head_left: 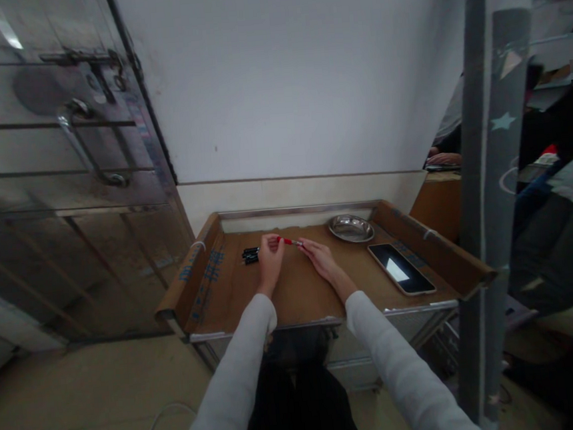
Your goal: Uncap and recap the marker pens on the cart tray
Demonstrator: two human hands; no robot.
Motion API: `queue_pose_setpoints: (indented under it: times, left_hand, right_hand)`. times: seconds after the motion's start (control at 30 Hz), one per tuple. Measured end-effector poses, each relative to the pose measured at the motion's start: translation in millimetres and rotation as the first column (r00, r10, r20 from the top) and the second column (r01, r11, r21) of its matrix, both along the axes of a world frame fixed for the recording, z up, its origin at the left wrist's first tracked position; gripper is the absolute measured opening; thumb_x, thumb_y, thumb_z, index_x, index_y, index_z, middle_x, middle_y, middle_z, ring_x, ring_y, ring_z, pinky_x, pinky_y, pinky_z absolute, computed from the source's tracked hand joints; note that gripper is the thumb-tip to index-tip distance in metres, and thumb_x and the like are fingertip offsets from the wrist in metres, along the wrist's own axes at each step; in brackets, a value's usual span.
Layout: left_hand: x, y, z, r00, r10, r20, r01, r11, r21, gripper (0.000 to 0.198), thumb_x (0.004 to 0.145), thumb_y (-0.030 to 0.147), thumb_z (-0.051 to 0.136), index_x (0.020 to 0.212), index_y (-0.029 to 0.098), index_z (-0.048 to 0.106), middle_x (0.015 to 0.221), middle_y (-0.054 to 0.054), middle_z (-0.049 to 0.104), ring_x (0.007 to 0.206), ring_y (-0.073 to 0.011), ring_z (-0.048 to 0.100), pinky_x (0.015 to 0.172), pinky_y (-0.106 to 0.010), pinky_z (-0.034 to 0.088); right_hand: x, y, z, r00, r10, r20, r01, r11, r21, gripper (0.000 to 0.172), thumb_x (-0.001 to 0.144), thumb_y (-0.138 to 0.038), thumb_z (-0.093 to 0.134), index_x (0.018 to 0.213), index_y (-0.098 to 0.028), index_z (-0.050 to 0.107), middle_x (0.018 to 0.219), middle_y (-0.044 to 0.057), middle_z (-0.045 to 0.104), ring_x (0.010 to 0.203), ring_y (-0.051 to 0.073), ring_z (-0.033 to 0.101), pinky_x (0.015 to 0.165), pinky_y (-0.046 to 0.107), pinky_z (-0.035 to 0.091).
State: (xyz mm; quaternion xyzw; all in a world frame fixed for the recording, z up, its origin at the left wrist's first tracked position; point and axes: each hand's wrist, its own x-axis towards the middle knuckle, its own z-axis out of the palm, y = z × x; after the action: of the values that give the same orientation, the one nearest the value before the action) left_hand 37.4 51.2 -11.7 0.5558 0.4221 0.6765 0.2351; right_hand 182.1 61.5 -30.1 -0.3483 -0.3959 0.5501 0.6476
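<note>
In the head view, a cardboard-lined tray [304, 297] holds a shallow metal dish [352, 228] at two o'clock from the hands, its shiny inner floor showing. Also in the tray, a phone [399, 269] lies at four o'clock, its screen upward, and a small bunch of dark pen-like sticks [250, 255] lies at nine o'clock, just beside the left hand.

The red pen-like piece [287, 241] is between the two hands, above the tray's middle. Its long axis runs from between nine and ten o'clock to between three and four, the silvery end towards the right.

The left hand [268, 251] pinches the red end between thumb and fingers. The right hand [321, 257] has its fingertips at the silvery end; whether they pinch or only touch, I cannot tell.
</note>
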Motion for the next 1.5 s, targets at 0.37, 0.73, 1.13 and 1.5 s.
queue_pose_setpoints:
  times: [0.37, 0.73, 1.13, 1.5]
  left_hand:
    - [-4, 5, -4.0, 0.999, 0.040, 0.019, -0.040, 0.999, -0.030, 0.016, 0.081, 0.023, 0.053, 0.095, 0.016, 0.052, 0.090, -0.006, 0.061, 0.080, -0.0135, 0.059, 0.076, -0.029, 0.050]
    - [-2, 3, -8.4, 0.688, 0.072, -0.723, -0.088, 0.996, 0.016, 0.022, 0.082, 0.008, 0.043, 0.092, 0.016, 0.061, 0.093, -0.009, 0.063, 0.092, -0.0206, 0.057, 0.087, -0.037, 0.044]
    - [-2, -5, -2.0, 0.593, 0.074, -0.802, -0.087, 0.996, 0.028, 0.023, 0.084, 0.008, 0.041, 0.091, 0.018, 0.061, 0.095, -0.008, 0.060, 0.094, -0.0213, 0.052, 0.086, -0.037, 0.041]
    - [0, -8, -2.5, 0.461, 0.086, -0.883, -0.147, 0.989, 0.020, 0.009, 0.084, 0.023, 0.053, 0.090, 0.019, 0.060, 0.097, -0.008, 0.057, 0.096, -0.0247, 0.048, 0.084, -0.038, 0.037]
  right_hand:
    - [4, 2, -4.2, 0.990, -0.096, 0.099, 0.093, 0.995, 0.026, 0.033, 0.055, -0.031, 0.076, 0.083, -0.015, 0.069, 0.085, 0.006, 0.071, 0.078, 0.016, 0.064, 0.084, 0.034, 0.049]
    - [5, -8, -1.4, 0.789, -0.272, 0.551, 0.114, 0.946, 0.305, 0.019, 0.074, -0.030, 0.059, 0.085, -0.017, 0.067, 0.086, 0.006, 0.070, 0.076, 0.016, 0.063, 0.076, 0.031, 0.049]
    - [4, -19, 3.2, 0.191, -0.399, 0.897, -0.035, 0.910, 0.412, 0.013, 0.081, -0.018, 0.057, 0.090, -0.018, 0.065, 0.095, 0.007, 0.066, 0.093, 0.019, 0.056, 0.086, 0.033, 0.040]
    - [5, -23, 7.9, -0.051, -0.379, 0.924, 0.121, 0.916, 0.382, 0.019, 0.088, -0.023, 0.048, 0.092, -0.017, 0.066, 0.096, 0.010, 0.063, 0.092, 0.021, 0.052, 0.080, 0.031, 0.036]
